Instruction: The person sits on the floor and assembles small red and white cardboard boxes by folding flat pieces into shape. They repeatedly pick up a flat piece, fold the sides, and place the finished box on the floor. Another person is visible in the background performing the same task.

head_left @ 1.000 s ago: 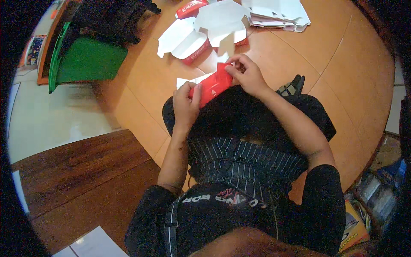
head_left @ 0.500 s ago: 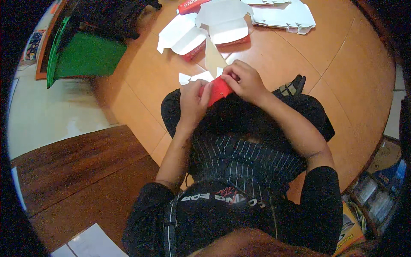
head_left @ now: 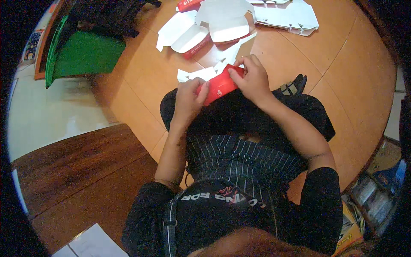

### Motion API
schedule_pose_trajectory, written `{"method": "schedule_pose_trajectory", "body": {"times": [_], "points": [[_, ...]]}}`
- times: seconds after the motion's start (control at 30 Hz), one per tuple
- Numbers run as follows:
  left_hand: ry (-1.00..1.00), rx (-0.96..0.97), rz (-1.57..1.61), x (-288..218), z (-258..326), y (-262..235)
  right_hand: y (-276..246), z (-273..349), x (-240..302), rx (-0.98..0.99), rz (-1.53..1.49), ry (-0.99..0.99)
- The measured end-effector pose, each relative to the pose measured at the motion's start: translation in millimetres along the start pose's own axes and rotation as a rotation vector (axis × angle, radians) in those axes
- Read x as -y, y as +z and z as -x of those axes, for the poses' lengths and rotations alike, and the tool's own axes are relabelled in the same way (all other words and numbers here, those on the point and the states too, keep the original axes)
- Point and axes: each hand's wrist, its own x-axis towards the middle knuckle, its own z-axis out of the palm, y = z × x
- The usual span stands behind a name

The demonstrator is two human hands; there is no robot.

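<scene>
The left hand (head_left: 188,96) is gripping the left end of a red-and-white carton (head_left: 219,87); the right hand (head_left: 253,79) is pinching its right end. The carton is lying over the crossed legs (head_left: 239,115), white flaps (head_left: 206,74) projecting beyond. Folding appears to be proceeding; bending those flaps would be calling for steady two-handed pressure.

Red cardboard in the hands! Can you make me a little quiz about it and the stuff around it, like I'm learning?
1. True or false: only the right hand holds the red cardboard.
2. Inside, the open boxes on the floor are: A green, B white, C black.
3. Fill in: the flat white cards lie to the ____ of the open boxes.

Key: 1. False, the left hand holds it too. 2. B. 3. right.
</scene>
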Motion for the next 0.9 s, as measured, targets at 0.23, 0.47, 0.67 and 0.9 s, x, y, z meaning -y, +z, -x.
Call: {"method": "schedule_pose_trajectory", "body": {"times": [0.23, 0.47, 0.67, 0.9], "points": [[0.168, -0.006, -0.144, 6, -2, 10, -7, -7, -3, 0.327, -0.096, -0.204], [0.312, 0.154, -0.250, 2, -6, 3, -10, -5, -9, 0.572, -0.074, -0.296], [-0.207, -0.274, 0.214, -13, -2, 2, -20, -15, 25, 0.110, -0.158, -0.347], [-0.348, -0.271, 1.335, -66, -41, 5, 1, 12, 35, -0.056, -0.091, -0.460]]}}
